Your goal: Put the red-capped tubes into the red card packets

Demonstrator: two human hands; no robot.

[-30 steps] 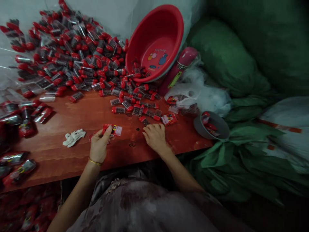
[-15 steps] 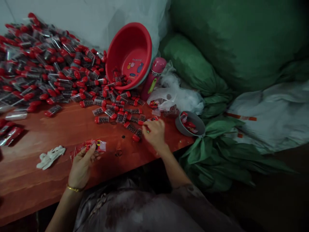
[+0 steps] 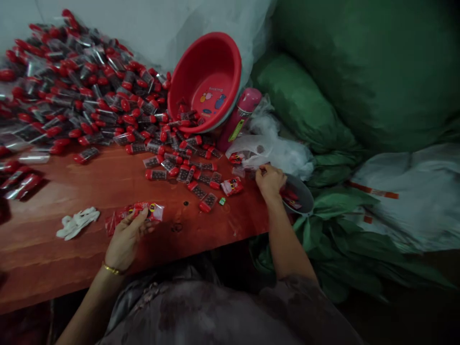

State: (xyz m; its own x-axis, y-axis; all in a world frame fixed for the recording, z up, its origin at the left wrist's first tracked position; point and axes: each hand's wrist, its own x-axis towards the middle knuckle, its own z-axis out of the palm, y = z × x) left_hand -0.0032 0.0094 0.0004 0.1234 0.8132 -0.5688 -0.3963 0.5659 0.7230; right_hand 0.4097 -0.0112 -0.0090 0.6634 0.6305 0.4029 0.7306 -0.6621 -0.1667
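Observation:
My left hand [image 3: 125, 239] is closed on several red printed plastic packets [image 3: 153, 211], which lie flat just over the table, thumb on top. At the right, my right hand [image 3: 270, 183] has its fingers curled together beside the rim of a grey bowl [image 3: 308, 196]; what they hold, if anything, is hidden. Red packets [image 3: 290, 197] lie inside that bowl. Another red packet [image 3: 232, 186] rests on the table left of my right hand, with a small green piece [image 3: 222, 201] close by. Small clear tubes with red caps and dark beads [image 3: 207, 202] lie around it.
A large heap of red-capped tubes [image 3: 97, 91] covers the back left. A red basin [image 3: 204, 81] tilts beside a pink bottle [image 3: 240, 117] and a clear plastic bag [image 3: 280, 148]. White gloves [image 3: 77, 223] lie at left; green sacks [image 3: 305, 105] stand at right.
My right hand has moved right, from the packet by the tubes to the grey bowl, uncovering that packet and the green piece. My left hand still holds its packets. The view has shifted slightly.

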